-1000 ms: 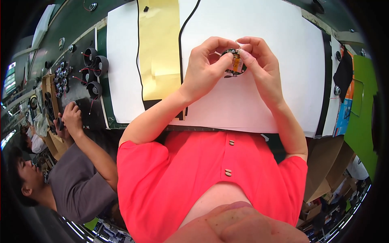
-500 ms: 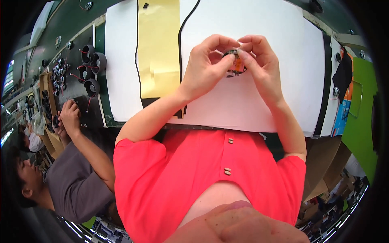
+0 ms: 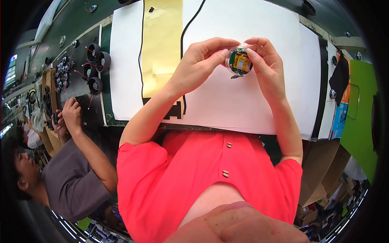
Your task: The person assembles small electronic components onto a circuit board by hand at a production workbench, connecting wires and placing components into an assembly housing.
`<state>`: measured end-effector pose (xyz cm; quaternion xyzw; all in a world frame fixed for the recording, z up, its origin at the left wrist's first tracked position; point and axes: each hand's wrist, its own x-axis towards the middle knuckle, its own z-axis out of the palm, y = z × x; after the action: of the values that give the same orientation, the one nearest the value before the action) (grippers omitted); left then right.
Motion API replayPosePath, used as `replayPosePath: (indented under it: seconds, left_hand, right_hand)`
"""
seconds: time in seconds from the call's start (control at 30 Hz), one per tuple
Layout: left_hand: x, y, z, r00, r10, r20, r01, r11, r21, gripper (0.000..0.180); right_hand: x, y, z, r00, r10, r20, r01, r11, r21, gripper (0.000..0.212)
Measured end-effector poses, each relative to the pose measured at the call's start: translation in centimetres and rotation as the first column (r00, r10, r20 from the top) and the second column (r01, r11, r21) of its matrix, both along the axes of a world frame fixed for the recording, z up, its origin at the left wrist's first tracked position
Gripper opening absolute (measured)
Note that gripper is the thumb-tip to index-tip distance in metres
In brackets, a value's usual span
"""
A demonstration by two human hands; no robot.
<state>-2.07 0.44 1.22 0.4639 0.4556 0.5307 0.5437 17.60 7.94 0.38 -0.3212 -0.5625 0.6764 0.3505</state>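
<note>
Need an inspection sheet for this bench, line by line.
Surface: white paper over the bench, with a yellow sheet left of the hands.
Workpiece: round green circuit board with a yellow patch, held above the white paper.
Clutter: four dark cups and a cluster of small speakers at left; small black piece on the yellow sheet.
Grip: left hand and right hand both on the board's edge.
Cables: black cord along the yellow sheet; thin red wires at the cups.
Surroundings: co-worker at left; green panel at right.
</note>
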Motion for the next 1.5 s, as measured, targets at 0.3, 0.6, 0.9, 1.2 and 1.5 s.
replayPosePath:
  seconds: [0.3,0.6,0.9,1.2,1.5]
  left_hand:
    - [0.1,-0.6,0.2,1.000,0.010,0.022,-0.009,0.999,-0.046,0.030]
    - [-1.5,-1.6,0.1,0.994,0.003,-0.109,-0.008,0.999,-0.046,0.030]
    - [-6.8,-11.7,3.3,0.722,0.031,-0.691,-0.103,0.993,-0.062,0.010]
    - [-4.7,-13.6,1.1,0.551,0.123,-0.826,-0.144,0.988,0.051,0.010]
    - [-4.4,-14.0,1.8,0.563,0.057,-0.824,-0.078,0.997,0.016,0.013]
  right_hand:
    - [-0.2,-0.7,0.2,0.999,0.033,0.005,-0.033,0.998,0.045,0.022]
    - [-0.9,-1.4,0.3,0.993,0.081,0.082,-0.083,0.996,0.025,0.022]
    - [0.9,2.4,-0.8,0.958,-0.172,0.228,0.130,0.974,0.187,0.022]
    - [0.4,23.0,-3.7,0.866,-0.441,0.236,0.195,0.732,0.653,0.026]
    - [-4.4,32.6,-7.7,0.714,-0.638,0.289,0.177,0.564,0.807,0.022]
